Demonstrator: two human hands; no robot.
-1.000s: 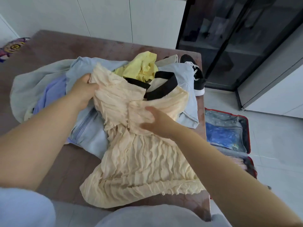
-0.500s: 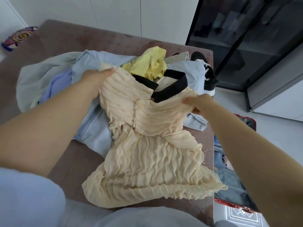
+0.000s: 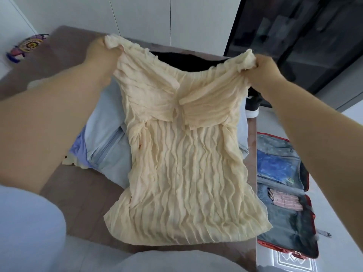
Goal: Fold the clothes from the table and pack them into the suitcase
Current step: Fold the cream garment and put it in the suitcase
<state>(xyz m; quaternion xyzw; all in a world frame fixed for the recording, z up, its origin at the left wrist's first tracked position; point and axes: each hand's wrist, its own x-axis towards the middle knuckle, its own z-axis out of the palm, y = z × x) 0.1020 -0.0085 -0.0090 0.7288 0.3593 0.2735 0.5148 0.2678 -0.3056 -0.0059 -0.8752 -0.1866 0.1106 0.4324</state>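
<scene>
A cream crinkled dress [image 3: 182, 158] hangs spread out in front of me, lifted above the brown table [image 3: 82, 195]. My left hand [image 3: 102, 55] grips its left shoulder and my right hand [image 3: 263, 69] grips its right shoulder, holding the top stretched wide. The hem hangs down towards the table's near edge. Behind the dress lie a pale blue garment [image 3: 106, 138] and a lilac one [image 3: 79, 146]. An open red-edged suitcase [image 3: 282, 222] lies on the floor at the right, with a blue pouch [image 3: 275, 165] and a folded pink striped item [image 3: 286, 201] inside.
A black and white shoe [image 3: 253, 107] shows past the table's right side. A colourful patterned object [image 3: 25, 47] sits at the far left. Dark glass cabinet doors [image 3: 304, 36] stand at the back right, white cupboards behind the table.
Both hands have lifted the dress off the clothes pile and pulled its shoulders apart; my right hand moved from the dress's middle to its right shoulder. The dress now hides the yellow garment.
</scene>
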